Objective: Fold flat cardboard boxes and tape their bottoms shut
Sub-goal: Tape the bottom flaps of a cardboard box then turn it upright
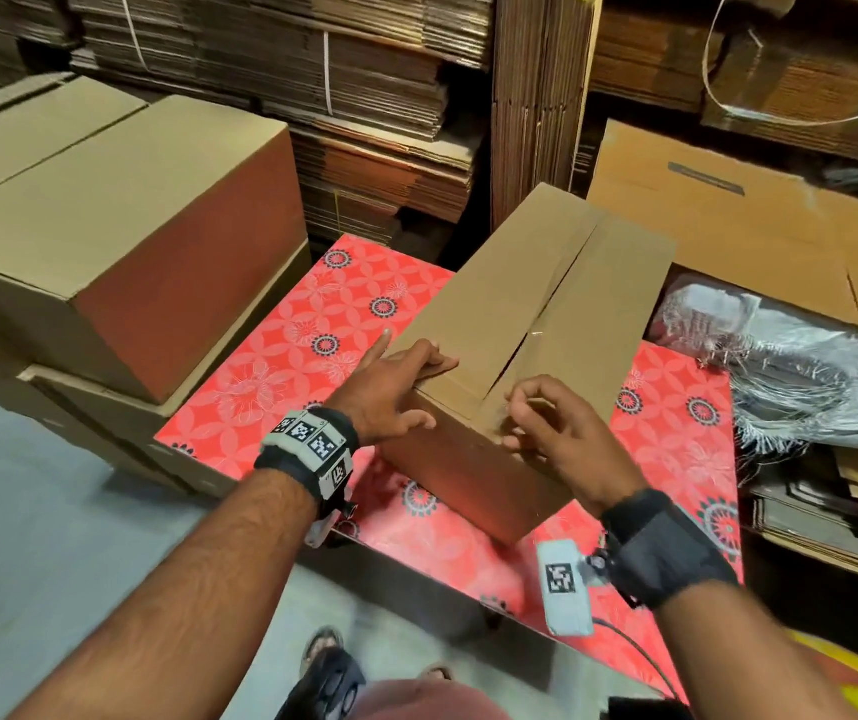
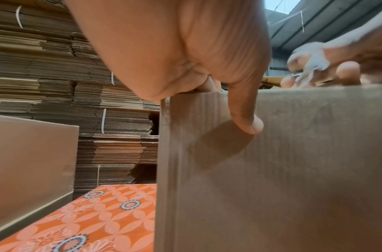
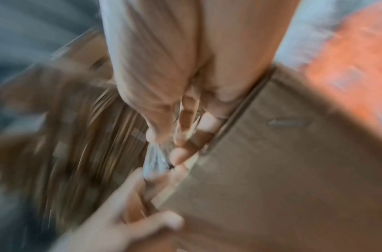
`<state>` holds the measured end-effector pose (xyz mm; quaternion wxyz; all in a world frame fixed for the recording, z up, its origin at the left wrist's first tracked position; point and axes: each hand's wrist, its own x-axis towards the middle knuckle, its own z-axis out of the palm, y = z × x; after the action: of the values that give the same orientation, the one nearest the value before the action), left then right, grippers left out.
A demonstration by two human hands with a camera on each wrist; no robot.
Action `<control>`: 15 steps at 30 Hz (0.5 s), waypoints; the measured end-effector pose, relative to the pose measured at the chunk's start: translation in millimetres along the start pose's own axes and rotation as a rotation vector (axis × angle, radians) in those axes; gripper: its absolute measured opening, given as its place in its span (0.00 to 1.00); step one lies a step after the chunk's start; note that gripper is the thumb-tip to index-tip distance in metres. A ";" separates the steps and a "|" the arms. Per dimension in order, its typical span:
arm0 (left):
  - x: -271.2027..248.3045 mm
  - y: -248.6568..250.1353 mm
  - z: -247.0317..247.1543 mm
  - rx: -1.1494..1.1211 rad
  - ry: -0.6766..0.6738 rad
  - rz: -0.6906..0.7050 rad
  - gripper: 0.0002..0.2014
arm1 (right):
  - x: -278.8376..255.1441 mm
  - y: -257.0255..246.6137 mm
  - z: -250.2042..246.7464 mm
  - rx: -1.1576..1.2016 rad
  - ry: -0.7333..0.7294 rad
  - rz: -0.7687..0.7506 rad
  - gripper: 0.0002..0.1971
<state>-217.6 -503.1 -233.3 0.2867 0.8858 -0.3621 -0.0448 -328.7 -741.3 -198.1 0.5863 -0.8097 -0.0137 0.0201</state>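
Observation:
A brown cardboard box [image 1: 546, 304] stands on the red floral table [image 1: 286, 356] with its folded flaps up and their seam running away from me. My left hand [image 1: 396, 387] rests on the box's near left corner, fingers flat on top and thumb [image 2: 246, 116] down the side wall [image 2: 293, 170]. My right hand [image 1: 546, 423] hovers at the near end of the seam, fingers curled and pinching a crumpled strip of clear tape [image 3: 153, 162]. The tape also shows in the left wrist view as clear tape [image 2: 308, 71] among the right fingers. The right wrist view is blurred.
Two assembled boxes [image 1: 120, 241] are stacked at the table's left. Strapped bundles of flat cardboard [image 1: 364, 96] fill the back wall. A flat carton [image 1: 754, 210] and a heap of silvery plastic [image 1: 790, 376] lie at the right. Grey floor [image 1: 53, 511] lies at the near left.

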 end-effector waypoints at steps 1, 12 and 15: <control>-0.8 2.5 0.8 0.008 0.009 -0.010 0.33 | -0.4 3.0 0.0 -0.037 0.007 -0.020 0.07; -25.2 81.6 45.7 0.104 0.244 -0.075 0.51 | 7.3 0.0 1.1 -0.256 0.308 -0.165 0.25; -21.2 107.1 65.2 0.074 0.373 -0.087 0.46 | 7.3 1.5 -4.0 -0.463 0.248 -0.218 0.16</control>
<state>-317.8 -581.3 -232.4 0.3140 0.9035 -0.2653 0.1211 -321.2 -745.2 -198.4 0.3818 -0.9121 -0.0332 -0.1457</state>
